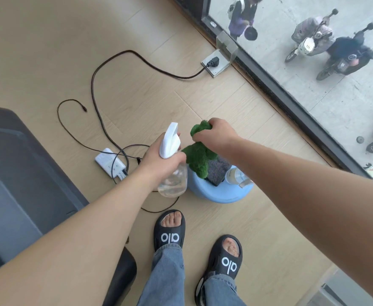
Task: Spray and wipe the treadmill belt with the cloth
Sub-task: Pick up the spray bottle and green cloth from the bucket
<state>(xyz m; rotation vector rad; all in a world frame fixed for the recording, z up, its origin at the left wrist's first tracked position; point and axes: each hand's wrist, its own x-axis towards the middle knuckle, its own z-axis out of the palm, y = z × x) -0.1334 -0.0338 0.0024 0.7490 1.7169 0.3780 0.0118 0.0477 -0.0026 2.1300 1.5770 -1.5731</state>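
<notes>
Pale wood-plank floor (pixel 48 51) carrying: a dark treadmill (pixel 15 173) at left; a white power strip (pixel 110 162) amid tangled dark cables (pixel 97 85); a floor socket (pixel 214 62) with a black plug; a light blue stool (pixel 214 193); and two feet in black slides (pixel 169 234).

Both bare forearms reach forward and down, converging toward the middle of the view. The left hand (pixel 159 159) has its fingers (pixel 177 157) curled tight around the neck of a spray bottle (pixel 170 151), knuckles up. The right hand (pixel 216 134) is bent at the wrist, pinching a green cloth (pixel 197 157) that hangs below it.
</notes>
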